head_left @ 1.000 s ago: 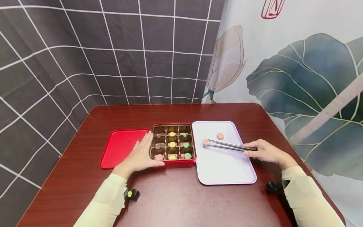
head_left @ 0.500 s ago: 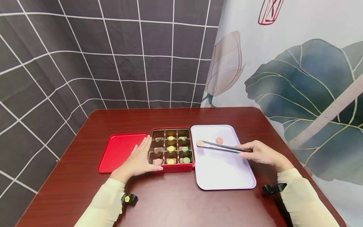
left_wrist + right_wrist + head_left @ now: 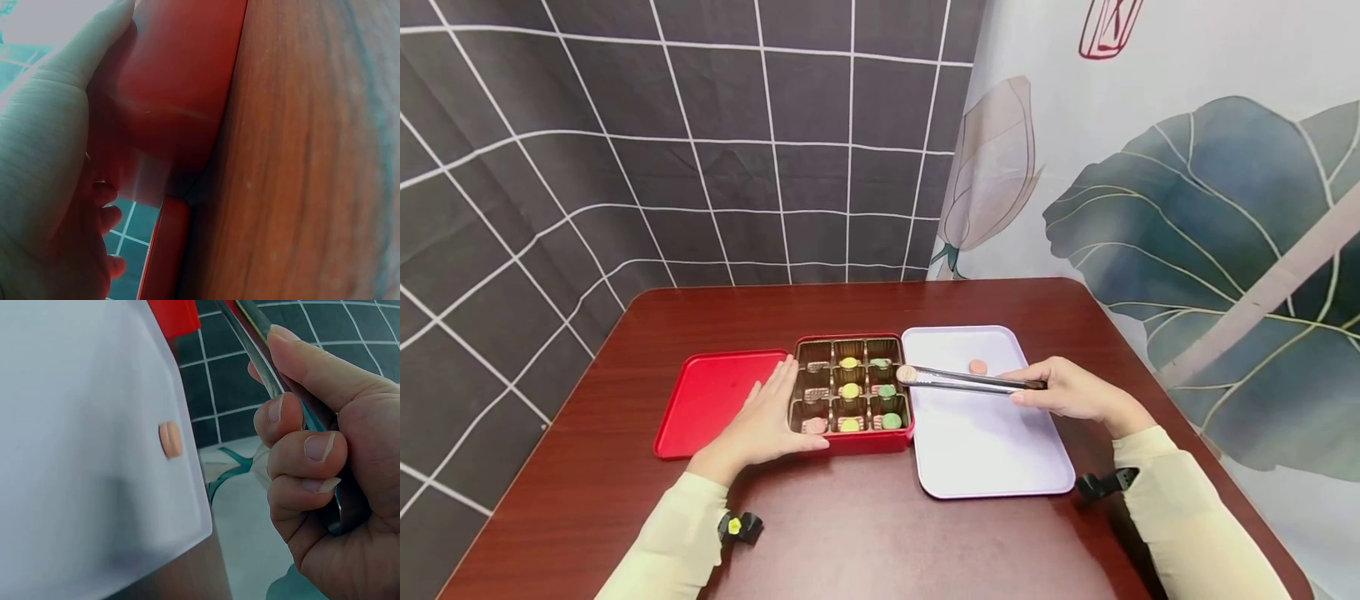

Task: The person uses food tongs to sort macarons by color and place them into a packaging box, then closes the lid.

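My right hand [image 3: 1067, 390] grips metal tongs [image 3: 962, 381], whose tips pinch a pale pink-orange macaron [image 3: 907, 375] above the seam between the white tray [image 3: 992, 462] and the red box [image 3: 868, 443]. Fingers curl round the tongs' handle in the right wrist view. My left hand [image 3: 758, 427] rests against the box's front left corner, fingers straight along the side and thumb along the front. Inside the box, a gold divided insert holds yellow macarons [image 3: 849, 391] in the middle column, green macarons [image 3: 891, 421] at right, and a pink macaron [image 3: 815, 426] front left.
Another pink-orange macaron [image 3: 977, 367] lies towards the back of the white tray. A red lid [image 3: 715, 408] lies flat left of the box, partly behind my left hand. All stands on a brown wooden table [image 3: 850, 533], with curtains behind and at the right.
My right hand has moved left with the tongs, carrying the macaron from over the tray to the box's right edge. The left hand stays against the box.
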`<action>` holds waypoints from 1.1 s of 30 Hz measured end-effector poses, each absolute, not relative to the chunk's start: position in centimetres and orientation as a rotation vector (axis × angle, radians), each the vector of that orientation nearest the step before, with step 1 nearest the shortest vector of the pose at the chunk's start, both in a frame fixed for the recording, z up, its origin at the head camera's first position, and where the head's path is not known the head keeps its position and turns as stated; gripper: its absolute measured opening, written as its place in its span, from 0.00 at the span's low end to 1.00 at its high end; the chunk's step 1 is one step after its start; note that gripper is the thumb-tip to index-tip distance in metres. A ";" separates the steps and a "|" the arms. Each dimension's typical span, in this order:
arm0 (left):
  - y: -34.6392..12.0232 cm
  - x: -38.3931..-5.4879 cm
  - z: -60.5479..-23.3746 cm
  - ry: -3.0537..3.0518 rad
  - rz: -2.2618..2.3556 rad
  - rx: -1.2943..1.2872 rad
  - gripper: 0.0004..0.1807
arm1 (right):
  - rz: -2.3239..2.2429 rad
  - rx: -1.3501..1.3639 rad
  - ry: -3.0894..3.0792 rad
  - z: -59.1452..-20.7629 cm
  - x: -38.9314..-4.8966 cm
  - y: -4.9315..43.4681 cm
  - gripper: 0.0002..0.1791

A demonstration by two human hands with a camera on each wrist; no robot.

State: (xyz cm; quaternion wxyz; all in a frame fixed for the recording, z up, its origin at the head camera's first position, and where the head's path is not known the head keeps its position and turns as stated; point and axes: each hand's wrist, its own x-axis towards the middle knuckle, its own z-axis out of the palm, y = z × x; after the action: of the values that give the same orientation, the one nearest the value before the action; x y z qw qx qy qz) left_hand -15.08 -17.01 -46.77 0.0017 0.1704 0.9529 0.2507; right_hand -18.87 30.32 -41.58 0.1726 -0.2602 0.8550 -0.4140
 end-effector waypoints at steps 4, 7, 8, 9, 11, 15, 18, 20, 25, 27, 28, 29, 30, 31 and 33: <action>-17.0 -15.1 -46.8 2.989 0.779 0.538 0.75 | -1.141 -0.799 2.431 -41.2 -19.4 29.6 0.21; -17.0 -15.2 -46.8 2.988 0.767 0.532 0.75 | -1.130 -0.870 2.410 -41.0 -19.9 28.9 0.23; -17.0 -15.2 -46.8 2.987 0.766 0.528 0.75 | -1.135 -0.887 2.400 -41.0 -20.1 28.7 0.23; -17.0 -15.2 -46.8 2.987 0.764 0.532 0.75 | -1.136 -0.900 2.393 -40.9 -20.2 28.5 0.24; -17.0 -15.3 -46.8 2.988 0.761 0.530 0.75 | -1.137 -0.894 2.386 -40.8 -20.5 28.0 0.24; -17.0 -15.2 -46.7 2.991 0.764 0.535 0.75 | -1.107 -0.828 2.414 -40.4 -20.8 27.1 0.25; -17.0 -15.2 -46.7 2.993 0.768 0.537 0.74 | -1.081 -0.787 2.429 -40.1 -20.9 26.5 0.24; -17.1 -15.2 -46.6 2.994 0.775 0.543 0.74 | -1.075 -0.784 2.422 -40.0 -21.1 26.1 0.22; -17.1 -15.3 -46.6 3.005 0.786 0.546 0.74 | -1.045 -0.828 2.419 -39.9 -21.6 25.0 0.20; -17.2 -15.3 -46.6 3.007 0.787 0.546 0.74 | -1.027 -0.860 2.420 -39.9 -21.8 24.5 0.21; -17.2 -15.3 -46.6 3.006 0.791 0.550 0.74 | -1.016 -0.877 2.420 -39.9 -21.9 24.3 0.21; -17.1 -15.3 -46.6 3.005 0.790 0.548 0.74 | -1.010 -0.891 2.416 -39.8 -22.0 24.1 0.21; -17.1 -15.3 -46.6 3.004 0.792 0.550 0.74 | -1.003 -0.904 2.413 -39.8 -22.1 23.8 0.22; -17.1 -15.3 -46.6 3.004 0.788 0.551 0.74 | -0.992 -0.916 2.411 -39.8 -22.2 23.6 0.22; -17.1 -15.2 -46.6 3.001 0.786 0.553 0.74 | -0.978 -0.917 2.408 -39.7 -22.3 23.2 0.23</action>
State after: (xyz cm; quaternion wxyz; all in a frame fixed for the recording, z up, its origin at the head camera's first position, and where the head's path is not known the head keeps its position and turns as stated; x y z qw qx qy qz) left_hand -15.25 -17.06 -46.57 -0.0047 0.1755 0.9523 0.2495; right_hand -22.29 23.15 -39.75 0.1915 -0.3265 0.8576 -0.3482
